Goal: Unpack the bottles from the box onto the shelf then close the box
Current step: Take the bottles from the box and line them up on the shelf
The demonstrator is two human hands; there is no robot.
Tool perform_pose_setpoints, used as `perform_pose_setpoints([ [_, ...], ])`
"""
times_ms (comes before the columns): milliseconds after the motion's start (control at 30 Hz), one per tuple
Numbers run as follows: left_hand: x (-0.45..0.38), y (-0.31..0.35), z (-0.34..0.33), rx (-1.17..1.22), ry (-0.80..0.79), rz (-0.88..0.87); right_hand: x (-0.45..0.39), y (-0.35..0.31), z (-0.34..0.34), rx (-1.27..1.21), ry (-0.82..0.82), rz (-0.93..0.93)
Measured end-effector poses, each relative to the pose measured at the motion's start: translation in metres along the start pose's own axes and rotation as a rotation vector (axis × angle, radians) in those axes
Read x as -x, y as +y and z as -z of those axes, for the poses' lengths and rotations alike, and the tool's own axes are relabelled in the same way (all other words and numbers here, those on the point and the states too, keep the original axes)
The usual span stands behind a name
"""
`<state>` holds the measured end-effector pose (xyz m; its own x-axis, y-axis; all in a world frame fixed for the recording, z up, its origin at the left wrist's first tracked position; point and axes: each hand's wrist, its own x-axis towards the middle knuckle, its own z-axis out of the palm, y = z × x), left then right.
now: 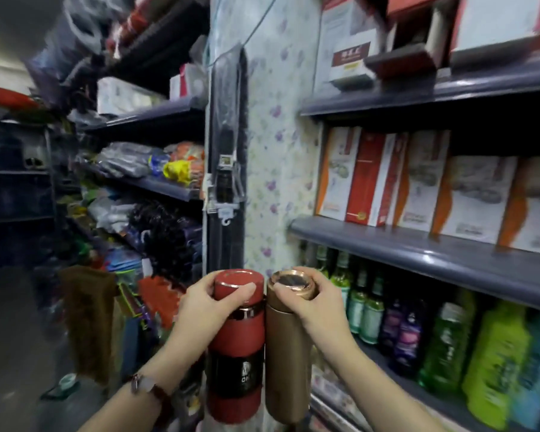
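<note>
Bottles touch side by side: left hand [200, 304] clasps red bottle [236, 347], right hand [317, 302] clasps gold bottle [286, 353].

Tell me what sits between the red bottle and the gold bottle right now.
Nothing: in the head view the red bottle in the left hand and the gold bottle in the right hand stand upright side by side, seemingly touching.

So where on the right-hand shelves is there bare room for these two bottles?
Bare patch: the front strip of the grey middle shelf, ahead of the upright boxes. Crowded: the shelf below, packed with green and purple bottles. Both hands, left and right, are full.
</note>
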<state>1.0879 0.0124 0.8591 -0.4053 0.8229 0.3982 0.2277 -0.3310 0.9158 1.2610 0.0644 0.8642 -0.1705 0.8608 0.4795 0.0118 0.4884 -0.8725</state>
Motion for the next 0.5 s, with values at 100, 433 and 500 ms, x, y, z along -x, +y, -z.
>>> perform_pose_setpoints([
  [100,-0.014,0.029,-0.04,0.065,-0.065,-0.021,-0.013,-0.024,0.048,0.054,0.088,0.044],
  [433,-0.048,0.129,-0.133,0.237,-0.357,-0.261,-0.044,-0.103,0.152,0.166,0.371,0.164],
  [500,-0.059,0.148,-0.146,0.273,-0.39,-0.35,-0.051,-0.123,0.164,0.189,0.449,0.249],
])
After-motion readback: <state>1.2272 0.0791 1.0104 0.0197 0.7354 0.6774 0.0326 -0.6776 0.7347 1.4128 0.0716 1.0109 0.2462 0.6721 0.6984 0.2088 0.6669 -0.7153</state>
